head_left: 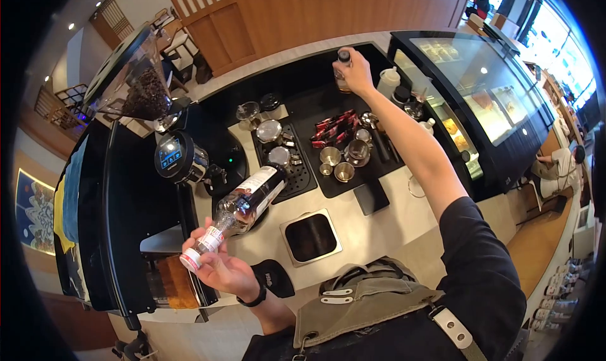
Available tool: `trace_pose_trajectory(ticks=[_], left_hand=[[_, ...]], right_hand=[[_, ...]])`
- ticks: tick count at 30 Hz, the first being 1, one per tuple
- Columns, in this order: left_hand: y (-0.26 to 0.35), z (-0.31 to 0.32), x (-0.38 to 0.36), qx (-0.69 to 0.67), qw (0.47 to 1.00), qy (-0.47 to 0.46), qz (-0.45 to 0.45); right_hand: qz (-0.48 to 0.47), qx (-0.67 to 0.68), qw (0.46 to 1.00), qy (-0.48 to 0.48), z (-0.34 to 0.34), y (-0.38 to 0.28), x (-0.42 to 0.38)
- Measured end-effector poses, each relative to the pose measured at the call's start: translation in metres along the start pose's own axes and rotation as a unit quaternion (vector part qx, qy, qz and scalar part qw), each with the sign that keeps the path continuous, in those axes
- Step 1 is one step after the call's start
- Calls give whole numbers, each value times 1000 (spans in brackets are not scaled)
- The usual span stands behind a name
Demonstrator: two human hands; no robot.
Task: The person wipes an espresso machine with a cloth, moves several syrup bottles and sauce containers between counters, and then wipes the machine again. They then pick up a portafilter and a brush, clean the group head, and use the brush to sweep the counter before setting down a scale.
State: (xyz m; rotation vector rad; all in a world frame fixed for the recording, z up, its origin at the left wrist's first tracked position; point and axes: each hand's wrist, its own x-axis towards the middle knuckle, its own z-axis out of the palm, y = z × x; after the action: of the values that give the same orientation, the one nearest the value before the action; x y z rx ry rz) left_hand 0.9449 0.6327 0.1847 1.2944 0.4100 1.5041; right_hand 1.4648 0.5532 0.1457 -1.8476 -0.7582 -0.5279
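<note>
My left hand (221, 266) is wrapped round the neck of a clear glass bottle (249, 197) with a white and red cap and a dark label. The bottle is tilted, its base toward the drip tray. At the back of the counter my right hand (355, 70) grips a small dark-capped bottle (343, 77), which stands upright beside a white squeeze bottle (388, 82). Between my hands are red packets (334, 128), metal cups (344, 171) and metal pitchers (269, 131).
A coffee grinder (180, 156) with a bean hopper (142, 96) stands at the left. A square bin (310, 236) is set in the front counter. On the right are a glass display case (492, 102) and a seated person (558, 165).
</note>
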Motion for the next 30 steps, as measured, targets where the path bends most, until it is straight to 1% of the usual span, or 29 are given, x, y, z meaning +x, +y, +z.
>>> trace_pose_trajectory(ticks=[1, 4, 6, 7, 8, 10, 12, 14, 16, 18, 20, 23, 26, 27, 28, 30], left_hand=[[1, 1, 4, 10, 1000, -22, 5], [-3, 12, 10, 1, 995, -95, 21], [-6, 13, 13, -19, 987, -159, 13], [-3, 19, 15, -33, 982, -184, 14], [-3, 22, 19, -20, 968, -249, 29], [-1, 37, 18, -82, 942, -327, -1], [-2, 62, 7, -82, 919, -386, -4], [2, 89, -18, -136, 872, -467, -58], [10, 117, -47, -182, 810, -544, -121], [20, 139, -79, -194, 765, -585, -187], [55, 172, -123, -209, 735, -598, -243], [57, 221, -202, -277, 644, -647, -300], [60, 271, -296, -330, 533, -692, -358], [72, 289, -329, -336, 514, -695, -374], [73, 302, -361, -314, 500, -709, -385], [88, 334, -429, -273, 495, -742, -362]], right_hand=[[-4, 34, 999, 19, -16, -15, 3], [30, 162, 986, 33, -73, -72, -5], [42, 224, 973, 35, -126, -126, -26], [31, 230, 972, 46, -155, -154, -39], [20, 236, 970, 58, -181, -176, -55], [25, 307, 951, 33, -228, -193, -90], [34, 362, 932, -1, -280, -210, -132], [65, 331, 941, -3, -324, -207, -179], [146, 385, 911, -29, -373, -207, -231], [167, 270, 946, -70, -425, -196, -281], [205, 208, 949, -117, -477, -184, -326], [217, 116, 968, -43, -546, -167, -388], [272, 52, 956, 93, -612, -145, -449], [305, 32, 943, 129, -633, -139, -469], [340, 40, 923, 174, -653, -134, -488], [395, 49, 880, 258, -696, -125, -519]])
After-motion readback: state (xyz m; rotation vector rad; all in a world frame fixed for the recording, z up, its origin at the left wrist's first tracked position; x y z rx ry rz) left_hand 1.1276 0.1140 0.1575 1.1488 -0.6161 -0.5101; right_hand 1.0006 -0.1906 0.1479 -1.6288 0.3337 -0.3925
